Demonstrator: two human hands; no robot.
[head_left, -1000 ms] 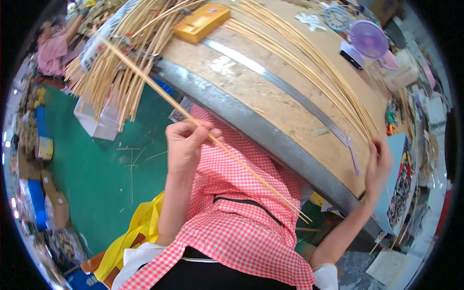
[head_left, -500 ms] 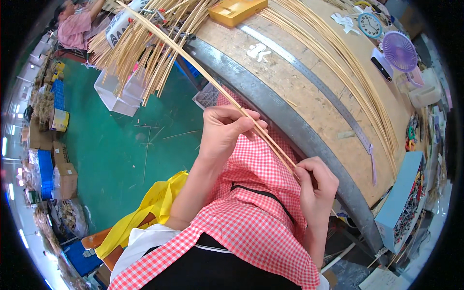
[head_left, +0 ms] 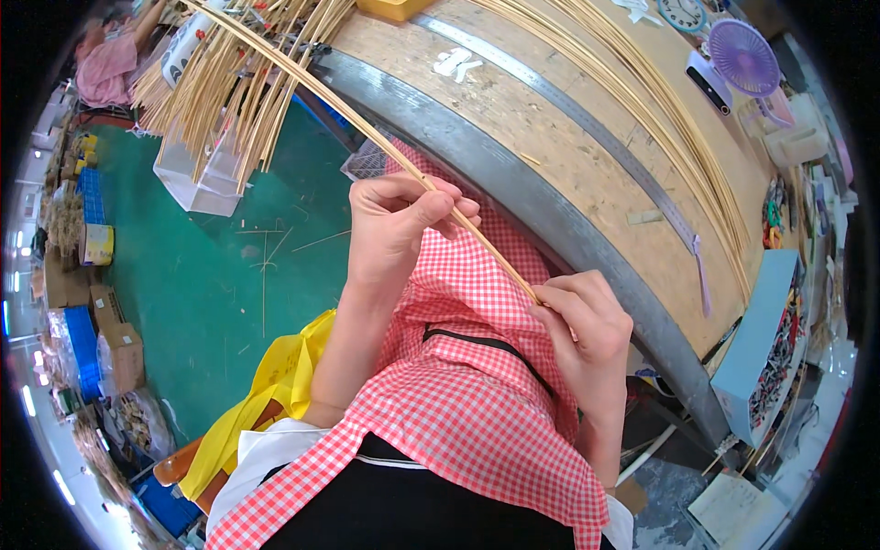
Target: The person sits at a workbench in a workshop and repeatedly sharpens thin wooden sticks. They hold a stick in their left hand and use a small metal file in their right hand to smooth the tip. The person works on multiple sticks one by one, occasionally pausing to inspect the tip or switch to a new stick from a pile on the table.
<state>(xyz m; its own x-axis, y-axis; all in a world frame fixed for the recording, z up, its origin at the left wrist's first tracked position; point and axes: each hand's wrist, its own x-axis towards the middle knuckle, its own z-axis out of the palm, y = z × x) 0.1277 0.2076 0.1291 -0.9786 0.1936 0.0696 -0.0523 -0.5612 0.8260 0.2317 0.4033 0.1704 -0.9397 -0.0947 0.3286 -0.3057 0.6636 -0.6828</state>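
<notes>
Left hand point(head_left: 394, 229) of mine, mid-frame, pinches a slender tan stick point(head_left: 500, 258); my right hand point(head_left: 591, 321), right of centre, grips its lower end, hidden by the fingers. Its far end nears the frame's dark upper-left rim, above bundled sticks point(head_left: 215, 105); whether it's one strand or several, I can't tell. Top centre, a yellow box point(head_left: 394, 8) is cut off.

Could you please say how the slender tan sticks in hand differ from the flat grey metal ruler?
The slender tan sticks are pinched by the left grip and right grip, while the flat grey metal ruler lies on the brown tabletop. The sticks are thin; the ruler is wider. The ruler shows a purple ribbon; the sticks show none. Both are long.
</notes>
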